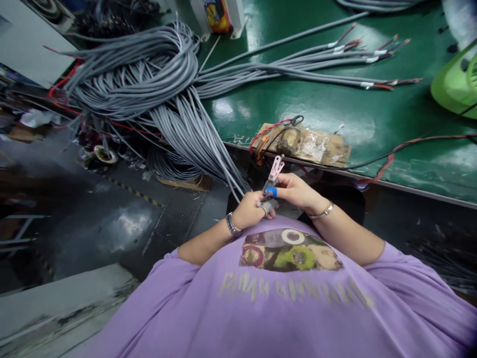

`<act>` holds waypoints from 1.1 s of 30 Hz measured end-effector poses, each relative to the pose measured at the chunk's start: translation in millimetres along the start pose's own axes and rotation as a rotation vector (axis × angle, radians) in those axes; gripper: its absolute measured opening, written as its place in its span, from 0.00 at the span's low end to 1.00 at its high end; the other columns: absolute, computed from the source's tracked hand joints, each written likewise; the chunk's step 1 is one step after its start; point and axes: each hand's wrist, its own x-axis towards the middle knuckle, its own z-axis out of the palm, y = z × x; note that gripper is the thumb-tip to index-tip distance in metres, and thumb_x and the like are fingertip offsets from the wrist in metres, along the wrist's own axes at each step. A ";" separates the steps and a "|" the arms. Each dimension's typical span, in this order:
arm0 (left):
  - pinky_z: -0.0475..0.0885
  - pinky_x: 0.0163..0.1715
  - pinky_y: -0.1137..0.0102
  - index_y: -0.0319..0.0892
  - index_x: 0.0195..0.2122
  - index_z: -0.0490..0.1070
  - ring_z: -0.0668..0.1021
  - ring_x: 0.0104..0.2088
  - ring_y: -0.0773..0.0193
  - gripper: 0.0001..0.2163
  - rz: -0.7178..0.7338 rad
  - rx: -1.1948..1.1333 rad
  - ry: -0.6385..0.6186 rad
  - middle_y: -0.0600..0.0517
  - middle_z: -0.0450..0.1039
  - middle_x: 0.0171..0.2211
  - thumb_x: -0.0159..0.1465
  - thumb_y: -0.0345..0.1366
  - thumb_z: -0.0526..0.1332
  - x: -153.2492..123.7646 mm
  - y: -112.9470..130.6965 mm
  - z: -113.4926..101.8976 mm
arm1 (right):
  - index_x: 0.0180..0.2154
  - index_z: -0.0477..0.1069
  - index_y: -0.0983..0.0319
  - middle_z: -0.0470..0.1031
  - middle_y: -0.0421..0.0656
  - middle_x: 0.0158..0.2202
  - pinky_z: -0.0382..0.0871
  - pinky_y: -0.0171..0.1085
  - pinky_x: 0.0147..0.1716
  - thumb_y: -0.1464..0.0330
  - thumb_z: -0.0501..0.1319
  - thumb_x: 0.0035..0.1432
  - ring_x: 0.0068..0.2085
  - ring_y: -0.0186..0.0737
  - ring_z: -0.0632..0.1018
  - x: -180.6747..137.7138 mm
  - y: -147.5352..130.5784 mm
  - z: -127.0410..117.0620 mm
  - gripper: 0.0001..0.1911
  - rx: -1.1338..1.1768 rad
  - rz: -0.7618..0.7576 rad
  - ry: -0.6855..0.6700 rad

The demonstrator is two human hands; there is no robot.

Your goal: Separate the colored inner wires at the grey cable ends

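My left hand [250,211] and my right hand [298,191] meet in front of my body, just below the bench edge. A pale pink clip [276,168], like a clothes peg, sticks up from between them, pinched by the fingers of my right hand. Blue tape [271,192] wraps the right thumb. My left hand is closed, with a grey wrapping [268,204] at its fingers; what it grips is hidden. Grey cables [219,149] hang off the bench and run down to just behind my left hand.
On the green bench [372,114] lie a large coil of grey cable [137,69] and stripped cable ends [372,57]. A worn wooden block [316,144] with red and black wires sits at the edge. A green container [456,82] stands right; a dark chair lies below.
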 end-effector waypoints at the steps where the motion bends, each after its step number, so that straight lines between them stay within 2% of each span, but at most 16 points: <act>1: 0.74 0.21 0.73 0.38 0.26 0.73 0.78 0.19 0.65 0.15 -0.014 -0.027 0.018 0.48 0.77 0.21 0.53 0.45 0.71 1.1 -0.6 -0.6 | 0.28 0.76 0.63 0.76 0.39 0.22 0.65 0.31 0.22 0.61 0.74 0.46 0.22 0.30 0.71 -0.4 0.5 -1.1 0.14 -0.009 -0.017 0.013; 3: 0.73 0.20 0.74 0.38 0.25 0.72 0.78 0.19 0.65 0.17 -0.002 -0.101 0.105 0.48 0.77 0.20 0.55 0.48 0.69 2.8 -2.4 -0.8 | 0.30 0.77 0.63 0.77 0.39 0.25 0.68 0.31 0.25 0.60 0.74 0.47 0.24 0.31 0.73 -1.4 2.9 -6.4 0.14 0.019 -0.030 0.059; 6: 0.73 0.20 0.73 0.38 0.25 0.72 0.79 0.19 0.64 0.20 0.048 -0.209 0.247 0.48 0.77 0.21 0.56 0.53 0.67 4.9 -6.9 1.2 | 0.35 0.78 0.62 0.79 0.41 0.30 0.72 0.34 0.30 0.60 0.76 0.43 0.29 0.33 0.76 -3.7 9.6 -14.9 0.18 0.117 0.009 0.114; 9: 0.74 0.22 0.72 0.38 0.27 0.73 0.80 0.21 0.62 0.21 0.062 -0.274 0.295 0.47 0.79 0.23 0.56 0.54 0.67 7.9 -11.8 3.7 | 0.36 0.76 0.61 0.78 0.41 0.32 0.72 0.35 0.30 0.61 0.77 0.42 0.31 0.35 0.77 -6.8 17.2 -11.9 0.19 0.128 -0.065 0.111; 12: 0.75 0.23 0.71 0.38 0.28 0.73 0.81 0.23 0.61 0.21 0.091 -0.288 0.266 0.46 0.80 0.25 0.56 0.54 0.67 10.2 -13.5 3.3 | 0.32 0.74 0.60 0.74 0.37 0.24 0.70 0.36 0.28 0.60 0.76 0.45 0.25 0.32 0.72 -7.8 21.0 2.1 0.16 0.132 -0.195 0.227; 14: 0.76 0.25 0.70 0.37 0.27 0.74 0.82 0.25 0.60 0.21 0.097 -0.254 0.185 0.45 0.81 0.26 0.56 0.54 0.68 9.9 -11.8 0.8 | 0.29 0.73 0.61 0.71 0.36 0.21 0.68 0.35 0.25 0.58 0.76 0.45 0.21 0.30 0.68 -7.0 20.6 10.9 0.17 0.145 -0.207 0.259; 17: 0.78 0.30 0.69 0.37 0.24 0.74 0.82 0.26 0.60 0.21 0.064 -0.130 0.054 0.44 0.80 0.25 0.52 0.53 0.71 6.0 -6.6 -3.5 | 0.29 0.71 0.61 0.68 0.34 0.17 0.65 0.35 0.21 0.56 0.74 0.46 0.17 0.31 0.67 -4.9 17.9 17.8 0.19 0.147 -0.123 0.173; 19: 0.78 0.30 0.69 0.36 0.23 0.75 0.81 0.25 0.60 0.21 0.036 -0.070 0.026 0.44 0.80 0.24 0.50 0.53 0.72 2.2 -4.3 -4.8 | 0.29 0.70 0.60 0.68 0.34 0.16 0.64 0.35 0.19 0.55 0.74 0.46 0.17 0.32 0.67 -2.9 16.4 18.3 0.20 0.126 -0.065 0.122; 24: 0.78 0.29 0.67 0.35 0.25 0.77 0.81 0.24 0.60 0.23 0.054 -0.184 0.109 0.43 0.80 0.25 0.55 0.55 0.68 -1.5 -10.3 -3.4 | 0.26 0.72 0.63 0.70 0.36 0.20 0.61 0.33 0.22 0.56 0.74 0.44 0.20 0.29 0.66 2.7 15.8 9.5 0.19 0.076 -0.040 0.230; 27: 0.78 0.28 0.66 0.35 0.27 0.77 0.81 0.24 0.59 0.23 0.084 -0.306 0.157 0.43 0.80 0.25 0.55 0.56 0.68 1.1 -16.0 -3.0 | 0.27 0.74 0.63 0.68 0.36 0.20 0.61 0.33 0.23 0.59 0.74 0.45 0.21 0.30 0.68 1.0 16.2 4.2 0.16 0.178 0.003 0.167; 30: 0.78 0.27 0.67 0.35 0.26 0.77 0.81 0.24 0.59 0.23 0.081 -0.331 0.158 0.42 0.80 0.24 0.55 0.56 0.68 3.4 -18.4 -3.4 | 0.33 0.75 0.62 0.71 0.38 0.22 0.64 0.34 0.24 0.61 0.72 0.48 0.23 0.33 0.71 -3.6 15.2 5.7 0.14 0.220 0.010 0.071; 33: 0.77 0.27 0.68 0.35 0.25 0.76 0.82 0.24 0.59 0.23 0.082 -0.304 0.139 0.43 0.79 0.24 0.56 0.56 0.67 3.9 -19.2 -3.9 | 0.33 0.74 0.61 0.71 0.37 0.21 0.66 0.35 0.23 0.59 0.73 0.48 0.22 0.33 0.71 -6.0 12.2 14.1 0.15 0.204 -0.003 0.084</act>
